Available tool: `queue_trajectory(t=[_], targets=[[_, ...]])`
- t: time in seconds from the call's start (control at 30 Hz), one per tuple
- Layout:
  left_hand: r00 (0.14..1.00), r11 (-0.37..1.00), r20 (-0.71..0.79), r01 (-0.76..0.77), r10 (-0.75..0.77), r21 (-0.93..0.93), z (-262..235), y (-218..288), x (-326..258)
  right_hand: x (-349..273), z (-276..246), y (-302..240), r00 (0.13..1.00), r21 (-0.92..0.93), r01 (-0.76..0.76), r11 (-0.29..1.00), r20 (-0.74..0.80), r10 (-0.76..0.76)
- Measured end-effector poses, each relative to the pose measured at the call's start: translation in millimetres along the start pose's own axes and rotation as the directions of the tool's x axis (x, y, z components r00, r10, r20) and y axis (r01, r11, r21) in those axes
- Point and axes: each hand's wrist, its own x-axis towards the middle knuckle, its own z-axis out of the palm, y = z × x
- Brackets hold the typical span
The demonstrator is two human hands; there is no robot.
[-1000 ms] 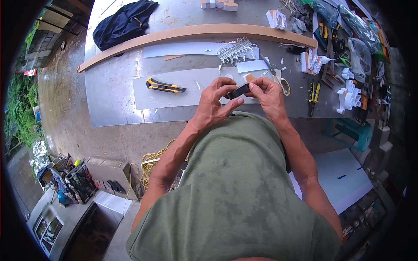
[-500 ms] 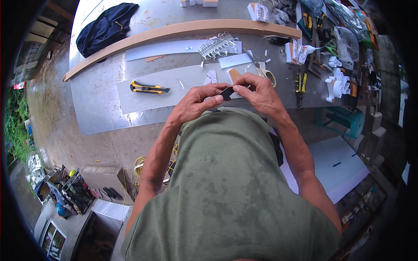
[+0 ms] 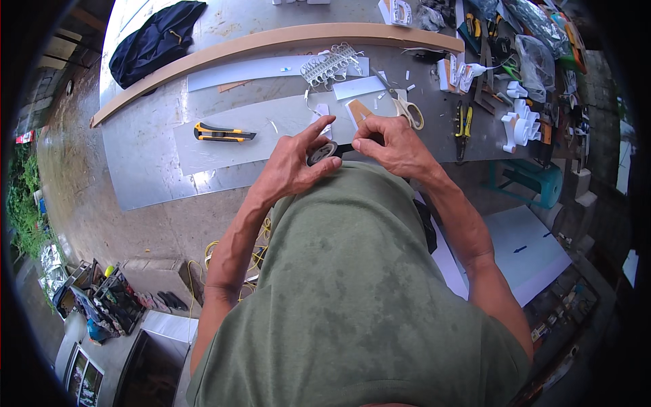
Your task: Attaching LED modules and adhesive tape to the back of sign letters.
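Observation:
A roll of black tape [image 3: 321, 154] sits in my left hand [image 3: 293, 165], gripped between thumb and fingers near the table's front edge. My right hand [image 3: 399, 147] pinches the end of a short black strip [image 3: 346, 147] stretched from the roll. Just beyond my hands lie a small white-and-brown piece [image 3: 357, 112] and a pale lilac piece [image 3: 321, 119]. Scissors with whitish handles [image 3: 409, 111] rest past my right hand. To the left, a yellow-and-black box cutter [image 3: 224, 133] lies on a grey sheet [image 3: 203, 154].
A string of white light modules [image 3: 332, 66] lies farther back, before a long brown bar [image 3: 271, 47]. Dark cloth [image 3: 153, 42] is at the far left. On the right are yellow-handled pliers [image 3: 464, 129], white shaped pieces [image 3: 522, 129] and, below the table, a teal stool [image 3: 536, 180].
My hands have moved apart, with a strip of black tape now stretched between them. The roll's round face has turned into sight in my left hand.

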Motion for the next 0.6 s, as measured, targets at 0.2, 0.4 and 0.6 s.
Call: queue_trajectory(t=[0.2,0.4,0.6], targets=[[0.944,0.942,0.140,0.267,-0.298,0.203,-8,3,14,3,-2,1,0.999,0.041,-0.047,0.998,0.014,0.046],[0.981,0.997,0.177,0.080,-0.079,0.002,-14,-6,19,30,-12,24,0.979,0.084,-0.107,0.991,0.183,0.090],[0.988,0.957,0.146,-0.001,0.046,-0.291,-13,10,22,42,-21,22,0.937,0.151,-0.210,0.966,0.312,0.155]])
